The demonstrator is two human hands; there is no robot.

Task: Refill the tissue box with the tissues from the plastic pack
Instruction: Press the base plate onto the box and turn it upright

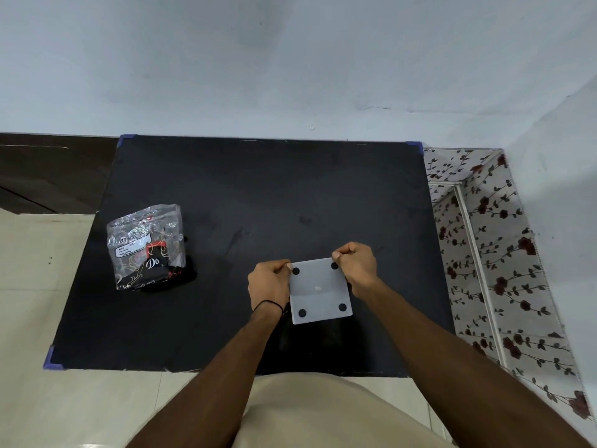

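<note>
The tissue box (319, 291) lies bottom-up near the front of the black table (258, 195); I see its white square base with a black round foot in each corner. My left hand (269, 281) pinches the far left corner of that base, and my right hand (355, 263) pinches the far right corner. The box body under the base is hidden. The clear plastic pack (147, 247) with black, red and gold print lies at the table's left side, well apart from both hands. It looks crumpled and partly hollow; I cannot tell whether tissues are in it.
A pale wall rises behind the table. A floral-patterned cloth surface (491, 253) runs along the table's right side. Dark wooden furniture (48, 173) stands at the far left, and pale floor tiles (38, 286) lie to the left and in front.
</note>
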